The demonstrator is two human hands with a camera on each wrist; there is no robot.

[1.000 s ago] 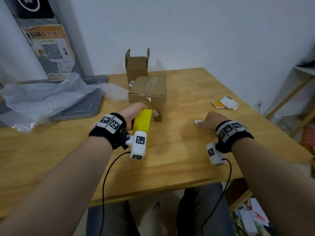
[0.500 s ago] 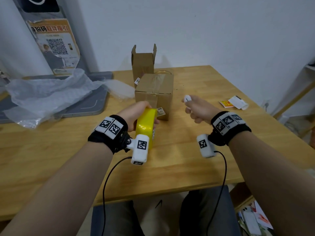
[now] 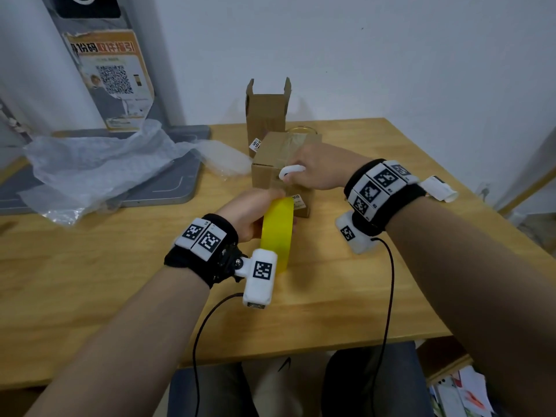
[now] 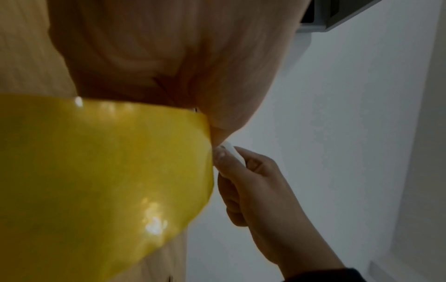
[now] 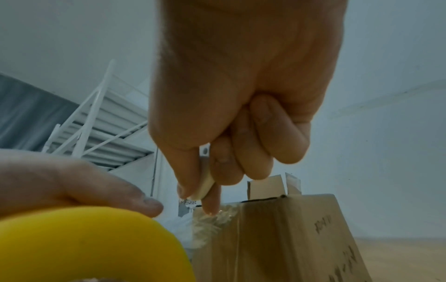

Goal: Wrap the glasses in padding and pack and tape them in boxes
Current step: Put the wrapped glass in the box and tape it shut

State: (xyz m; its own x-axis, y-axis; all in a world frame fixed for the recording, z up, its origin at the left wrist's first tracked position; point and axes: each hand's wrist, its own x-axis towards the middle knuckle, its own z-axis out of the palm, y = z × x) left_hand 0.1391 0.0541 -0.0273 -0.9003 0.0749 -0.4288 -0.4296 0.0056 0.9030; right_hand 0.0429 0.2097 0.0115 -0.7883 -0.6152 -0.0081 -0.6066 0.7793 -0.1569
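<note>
A closed cardboard box [image 3: 270, 164] with clear tape across its top stands mid-table. My left hand [image 3: 249, 210] grips a yellow tape roll [image 3: 277, 233] just in front of the box, upright on its edge. My right hand [image 3: 316, 170] holds a small white cutter [image 3: 291, 171] in a fist, its tip against the tape at the box's near top edge [image 5: 212, 211]. The left wrist view has the tape roll [image 4: 101, 171] with the cutter [image 4: 233, 152] beside it. Behind the closed box stands an open box [image 3: 266, 115], and a glass rim [image 3: 301, 130] shows next to it.
Crumpled bubble wrap [image 3: 99, 164] lies on a grey tray [image 3: 168, 188] at the left. A poster stand [image 3: 111, 79] rises at the back left. The table's right edge [image 3: 469, 188] drops to shelves and papers [image 3: 460, 395] on the floor.
My right hand rose from the table at the right with the white cutter and moved left to the box's front top edge. The left hand tilted the tape roll upright.
</note>
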